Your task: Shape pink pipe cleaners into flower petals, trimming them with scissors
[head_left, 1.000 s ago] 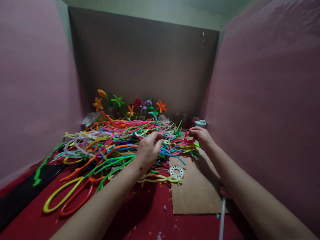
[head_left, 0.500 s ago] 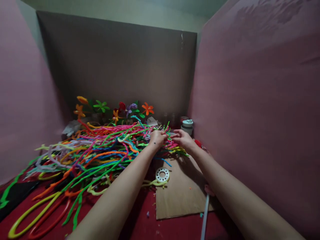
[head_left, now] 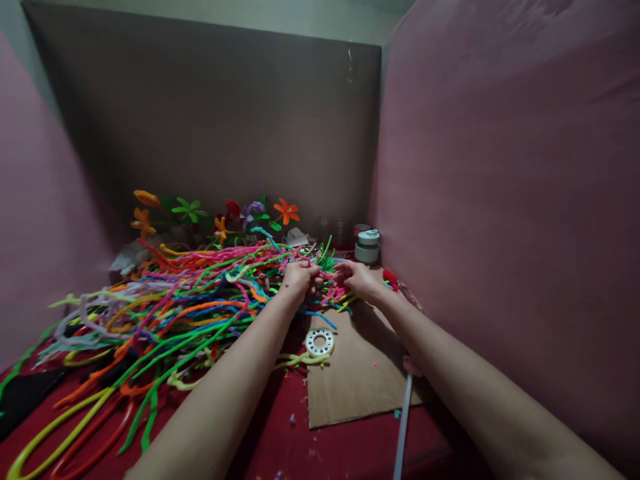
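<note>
A big loose heap of coloured pipe cleaners (head_left: 190, 293) covers the red surface in front of me. My left hand (head_left: 299, 279) is curled into the right end of the heap, fingers closed among pink and green strands. My right hand (head_left: 359, 279) is right beside it, fingers bent and pinching the same tangle of strands. Which single strand each hand holds is hidden by the fingers.
Finished pipe-cleaner flowers (head_left: 220, 215) stand along the back wall. A white ring (head_left: 319, 342) lies at the corner of a cardboard sheet (head_left: 357, 380). A small white jar (head_left: 367, 246) sits at the back right. A white rod (head_left: 403, 427) lies near my right forearm. Pink walls close both sides.
My left hand moved right and forward to meet my right hand at the heap's right end. The view swung rightward, so the heap shifted left in the picture.
</note>
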A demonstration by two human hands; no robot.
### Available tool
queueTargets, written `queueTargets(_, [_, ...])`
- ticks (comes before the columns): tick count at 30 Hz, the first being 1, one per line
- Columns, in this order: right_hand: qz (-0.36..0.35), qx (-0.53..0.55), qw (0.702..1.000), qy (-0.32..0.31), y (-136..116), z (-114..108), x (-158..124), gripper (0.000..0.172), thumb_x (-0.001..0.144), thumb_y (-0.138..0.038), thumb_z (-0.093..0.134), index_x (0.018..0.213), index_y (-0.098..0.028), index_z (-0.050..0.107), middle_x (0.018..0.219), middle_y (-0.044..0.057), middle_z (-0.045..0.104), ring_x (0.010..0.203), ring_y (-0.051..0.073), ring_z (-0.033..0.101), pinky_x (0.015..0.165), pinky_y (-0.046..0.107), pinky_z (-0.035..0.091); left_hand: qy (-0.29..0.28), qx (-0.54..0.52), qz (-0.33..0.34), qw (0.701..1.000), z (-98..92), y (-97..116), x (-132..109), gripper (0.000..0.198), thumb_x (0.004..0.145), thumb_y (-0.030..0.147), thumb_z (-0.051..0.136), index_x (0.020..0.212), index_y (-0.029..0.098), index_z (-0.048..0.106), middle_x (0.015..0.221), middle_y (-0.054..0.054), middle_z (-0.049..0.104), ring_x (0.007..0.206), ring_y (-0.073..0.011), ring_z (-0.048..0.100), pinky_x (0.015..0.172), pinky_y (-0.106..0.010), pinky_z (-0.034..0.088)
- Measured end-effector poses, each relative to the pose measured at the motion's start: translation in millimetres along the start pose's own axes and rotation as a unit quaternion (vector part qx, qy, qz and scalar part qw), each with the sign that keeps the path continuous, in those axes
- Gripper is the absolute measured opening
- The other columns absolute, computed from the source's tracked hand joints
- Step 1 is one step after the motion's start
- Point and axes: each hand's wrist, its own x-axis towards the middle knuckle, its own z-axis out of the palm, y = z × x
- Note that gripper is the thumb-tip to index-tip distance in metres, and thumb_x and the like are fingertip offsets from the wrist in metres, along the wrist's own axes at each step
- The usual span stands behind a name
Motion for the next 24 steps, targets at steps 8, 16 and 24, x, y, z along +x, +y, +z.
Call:
queueTargets(8, [-0.023, -0.046, 0.999, 0.015, -13, -2, 1, 0.011, 0.051, -0.005, 0.066, 0.051, -0.015, 0.061, 0.041, -0.005, 0.053, 0.042, 0.006, 0.045, 0.043, 0.017, 0.034, -0.031, 0.002, 0.119, 0.992, -1.4, 3, -7, 0.029, 0.081, 0.035, 0.048, 0.089, 0.009, 0.057, 0.076, -0.008, 0.062, 0.060, -0.0124, 0.057, 0.048, -0.022, 0.042])
queueTargets(16, [-0.014, 0.058, 0.996, 0.073, -17, -1, -1, 0.016, 0.064, -0.018, 0.065, 0.053, -0.014, 0.054, 0.045, 0.001, 0.059, 0.035, 0.008, 0.047, 0.035, 0.018, 0.034, -0.075, 0.188, 0.200, 0.959, -5.3, -10, -21, 0.016, 0.059, 0.028, 0.068, 0.055, 0.015, 0.059, 0.054, 0.001, 0.056, 0.064, -0.0166, 0.055, 0.061, -0.025, 0.038])
queueTargets(24, [-0.089, 0.174, 0.952, 0.236, -52, -30, -9, 0.011, 0.070, -0.011, 0.056, 0.063, -0.014, 0.049, 0.047, -0.002, 0.056, 0.032, 0.006, 0.047, 0.027, 0.014, 0.029, -0.035, 0.230, 0.225, 0.946, -2.1, -20, -19, 0.015, 0.067, 0.018, 0.059, 0.052, 0.018, 0.060, 0.050, 0.000, 0.054, 0.063, -0.0165, 0.053, 0.066, -0.027, 0.036])
